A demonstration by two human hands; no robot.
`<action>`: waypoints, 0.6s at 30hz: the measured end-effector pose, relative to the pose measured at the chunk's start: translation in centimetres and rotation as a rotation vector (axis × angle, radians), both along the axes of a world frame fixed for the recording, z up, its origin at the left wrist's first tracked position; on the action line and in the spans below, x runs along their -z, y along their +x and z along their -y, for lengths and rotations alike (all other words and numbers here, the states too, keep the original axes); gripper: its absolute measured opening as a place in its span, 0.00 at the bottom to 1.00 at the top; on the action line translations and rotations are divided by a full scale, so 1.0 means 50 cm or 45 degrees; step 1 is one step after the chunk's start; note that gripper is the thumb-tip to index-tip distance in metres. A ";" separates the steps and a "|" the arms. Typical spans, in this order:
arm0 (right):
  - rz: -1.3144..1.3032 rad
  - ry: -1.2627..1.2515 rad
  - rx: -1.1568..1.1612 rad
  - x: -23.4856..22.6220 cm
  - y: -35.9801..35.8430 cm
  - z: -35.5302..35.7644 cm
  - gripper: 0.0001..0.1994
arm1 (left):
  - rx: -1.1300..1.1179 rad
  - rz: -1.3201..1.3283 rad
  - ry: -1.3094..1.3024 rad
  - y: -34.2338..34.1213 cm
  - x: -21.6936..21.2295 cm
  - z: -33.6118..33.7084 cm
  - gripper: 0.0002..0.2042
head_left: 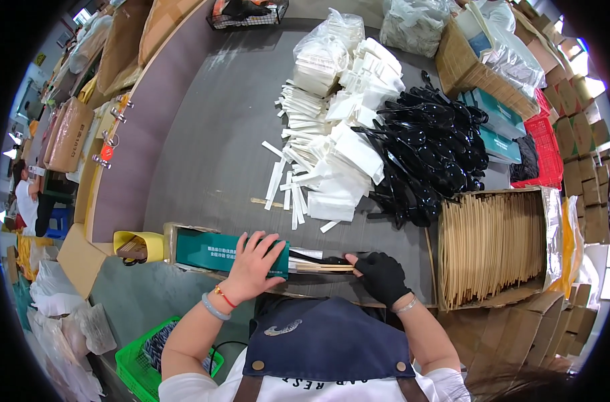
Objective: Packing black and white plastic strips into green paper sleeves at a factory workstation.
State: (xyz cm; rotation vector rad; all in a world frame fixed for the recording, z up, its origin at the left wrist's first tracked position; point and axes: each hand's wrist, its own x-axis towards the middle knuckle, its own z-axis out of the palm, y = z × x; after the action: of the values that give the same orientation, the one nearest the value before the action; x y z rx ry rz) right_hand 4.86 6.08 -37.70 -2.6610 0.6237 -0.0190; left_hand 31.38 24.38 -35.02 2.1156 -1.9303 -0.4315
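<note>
Progress: chopsticks [322, 267] partway in teal sleeve [228, 252], loads unpacked beyond
Left hand [253, 266]: flat, fingers spread on sleeve
Right hand [380, 276]: gloved, pinching chopsticks

The bare left hand [253, 262] presses on a teal paper sleeve [230, 252] with a smooth, slightly glossy print, while the right hand [380, 275], in a matt black knitted cloth glove, pinches pale, unvarnished wooden chopsticks [322, 266]. The grey table top [211, 147] looks matt and faintly rough. The heaped black plastic spoons [434, 151] shine glossily; the white paper packets [338, 157] are matt, and the brown cardboard box [494, 244] is dull
</note>
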 end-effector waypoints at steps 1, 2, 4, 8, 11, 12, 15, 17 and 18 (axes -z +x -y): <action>-0.001 0.001 0.000 0.001 -0.001 -0.002 0.19 | 0.000 -0.001 0.001 0.002 0.002 0.001 0.39; 0.034 0.010 -0.005 0.002 -0.004 -0.005 0.20 | 0.010 -0.007 -0.008 0.003 0.004 0.002 0.39; 0.067 0.021 -0.004 0.011 -0.011 -0.015 0.20 | 0.024 -0.015 -0.017 0.005 0.003 0.006 0.39; 0.100 0.033 0.013 0.026 0.024 -0.042 0.21 | 0.054 -0.046 -0.086 -0.004 -0.001 0.019 0.38; 0.264 0.196 0.036 0.023 0.088 -0.077 0.21 | 0.088 -0.098 -0.135 -0.041 0.015 0.043 0.37; 0.346 0.295 0.074 0.024 0.103 -0.087 0.20 | 0.103 -0.121 -0.161 -0.056 0.018 0.053 0.37; 0.409 0.648 0.240 0.077 0.053 -0.078 0.12 | 0.117 -0.083 -0.132 -0.065 0.002 0.064 0.36; 0.119 0.606 0.336 0.046 0.012 -0.028 0.07 | 0.099 -0.060 -0.110 -0.068 0.005 0.062 0.37; 0.114 0.606 0.331 0.053 0.016 -0.035 0.07 | 0.106 -0.052 -0.101 -0.069 0.009 0.062 0.37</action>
State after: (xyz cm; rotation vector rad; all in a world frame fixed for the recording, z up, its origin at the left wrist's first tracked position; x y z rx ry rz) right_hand 5.67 7.83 -40.35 -2.0996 0.8245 -0.0556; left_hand 27.91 21.27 -35.48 1.9681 -1.9841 -0.4047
